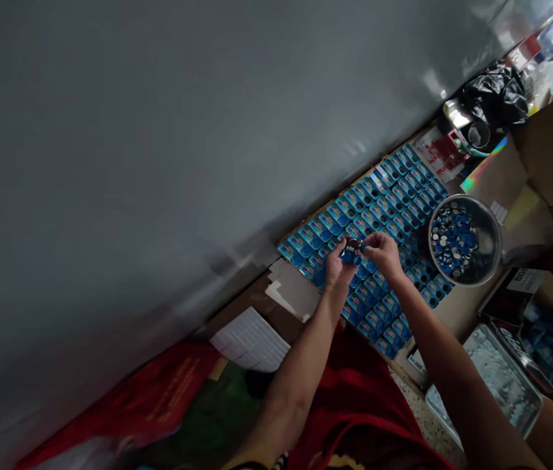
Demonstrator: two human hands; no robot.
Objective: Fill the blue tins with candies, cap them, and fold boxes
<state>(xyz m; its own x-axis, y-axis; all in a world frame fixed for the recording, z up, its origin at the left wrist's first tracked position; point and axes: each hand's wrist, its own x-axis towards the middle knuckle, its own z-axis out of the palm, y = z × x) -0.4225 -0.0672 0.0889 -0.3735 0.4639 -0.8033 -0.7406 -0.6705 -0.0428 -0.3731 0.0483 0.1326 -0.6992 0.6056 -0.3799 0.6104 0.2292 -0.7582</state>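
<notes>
- Grey wall [158, 130] behind; blue packs [394, 189] beside bowl [495, 258].
- L hand [337, 266] & R hand [384, 254] left of bowl — fingers of both pinch small blue piece [353, 253].

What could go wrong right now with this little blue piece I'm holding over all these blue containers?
The small blue piece pinched between your left hand and right hand could slip and fall among the rows of blue containers below, where it would be hard to spot. The metal bowl of loose caps sits close beside your right arm; a sideways swing might knock it.
</notes>
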